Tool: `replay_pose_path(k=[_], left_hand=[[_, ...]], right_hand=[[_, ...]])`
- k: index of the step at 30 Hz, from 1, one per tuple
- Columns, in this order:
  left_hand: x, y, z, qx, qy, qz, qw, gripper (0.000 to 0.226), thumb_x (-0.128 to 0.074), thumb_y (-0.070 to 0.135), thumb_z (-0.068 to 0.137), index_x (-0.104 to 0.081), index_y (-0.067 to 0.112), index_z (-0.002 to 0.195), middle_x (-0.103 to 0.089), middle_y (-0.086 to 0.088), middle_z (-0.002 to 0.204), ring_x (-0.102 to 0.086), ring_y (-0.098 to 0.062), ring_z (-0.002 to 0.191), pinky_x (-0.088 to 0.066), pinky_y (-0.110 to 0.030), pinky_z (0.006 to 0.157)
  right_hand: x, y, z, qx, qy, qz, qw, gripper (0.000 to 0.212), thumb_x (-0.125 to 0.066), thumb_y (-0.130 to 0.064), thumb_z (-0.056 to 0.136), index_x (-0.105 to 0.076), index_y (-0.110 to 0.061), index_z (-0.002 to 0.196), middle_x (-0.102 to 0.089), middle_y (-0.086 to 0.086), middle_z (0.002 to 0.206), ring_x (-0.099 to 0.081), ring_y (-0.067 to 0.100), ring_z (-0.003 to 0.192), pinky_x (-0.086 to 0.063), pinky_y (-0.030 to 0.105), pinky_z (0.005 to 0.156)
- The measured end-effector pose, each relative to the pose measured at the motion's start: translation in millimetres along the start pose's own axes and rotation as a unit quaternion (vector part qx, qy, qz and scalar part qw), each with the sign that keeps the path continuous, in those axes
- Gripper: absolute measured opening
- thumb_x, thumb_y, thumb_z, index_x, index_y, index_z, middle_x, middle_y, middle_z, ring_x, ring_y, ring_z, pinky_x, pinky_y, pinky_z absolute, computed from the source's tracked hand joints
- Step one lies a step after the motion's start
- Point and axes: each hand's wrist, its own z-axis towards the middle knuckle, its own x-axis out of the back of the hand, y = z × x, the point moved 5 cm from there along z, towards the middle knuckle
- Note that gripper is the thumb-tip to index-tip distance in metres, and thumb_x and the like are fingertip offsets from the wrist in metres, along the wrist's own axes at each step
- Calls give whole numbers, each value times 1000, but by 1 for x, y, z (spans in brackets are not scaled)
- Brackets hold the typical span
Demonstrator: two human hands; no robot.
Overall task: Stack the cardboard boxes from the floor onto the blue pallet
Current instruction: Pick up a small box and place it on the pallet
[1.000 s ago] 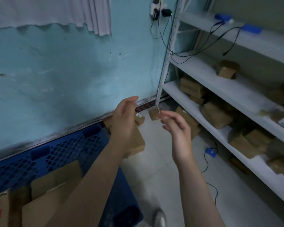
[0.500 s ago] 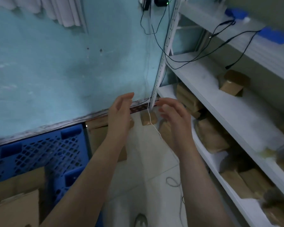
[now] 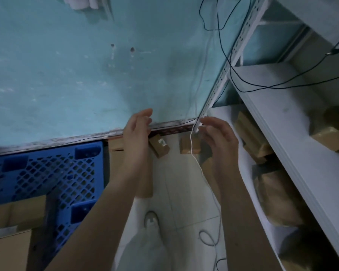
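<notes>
The blue pallet (image 3: pixel 53 173) lies at the left against the turquoise wall, with cardboard boxes (image 3: pixel 16 214) on its near part. On the floor by the wall lie a small box with a label (image 3: pixel 159 146) and another small box (image 3: pixel 187 146). A larger flat box (image 3: pixel 116 159) stands beside the pallet, mostly hidden by my left forearm. My left hand (image 3: pixel 137 133) and my right hand (image 3: pixel 217 137) are both held out above these floor boxes, fingers apart, holding nothing. A thin white cord (image 3: pixel 196 161) hangs in front of my right hand.
A white metal shelf unit (image 3: pixel 294 137) fills the right side, with several cardboard boxes (image 3: pixel 250 133) on its lower levels. Black cables (image 3: pixel 243 79) hang from above. A white cord loops on the tiled floor (image 3: pixel 206 238). My white shoe (image 3: pixel 151 222) is below.
The view has tilted down and moved closer to the wall corner. Both hands stay empty and have reached further towards the small boxes on the floor.
</notes>
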Motion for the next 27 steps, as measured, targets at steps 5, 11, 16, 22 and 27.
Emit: replay_pose_path(k=[5,11,16,22,27], left_hand=[[-32,-32,95,19,17,1,1000,31,-41,14,99,-70,26,104,-68,9,114,-63,-7,112,-48,-36,104],[-51,-124,208,34,31,8,999,30,-39,11,101,-66,25,103,-68,9,112,-64,-12,113,-50,-32,101],[-71,-257,280,78,40,-28,996,31,-37,8,103,-65,10,115,-71,11,98,-68,0,93,-53,-15,76],[-84,-459,380,110,79,-53,989,30,-36,4,102,-63,3,118,-68,2,103,-67,4,84,-49,-12,70],[-75,-621,447,135,107,-8,985,29,-43,26,97,-68,27,112,-67,-3,123,-65,-9,109,-55,-31,90]], right_hand=[[-17,50,98,-13,-17,-7,1000,19,-61,-15,88,-72,-19,102,-70,13,116,-64,32,113,-50,44,99],[-16,155,203,-23,-23,-7,999,19,-60,-20,88,-70,-17,104,-70,9,113,-64,34,113,-52,35,98],[-14,302,280,-55,-37,-31,997,18,-57,-10,92,-70,-12,104,-68,14,113,-66,27,109,-52,35,97],[-10,507,360,-58,-66,-75,993,23,-59,-18,94,-68,-14,115,-71,3,117,-65,25,115,-50,43,104],[-4,671,401,-81,-86,-98,988,28,-61,-33,92,-66,-34,120,-67,-7,130,-60,16,125,-45,41,111]])
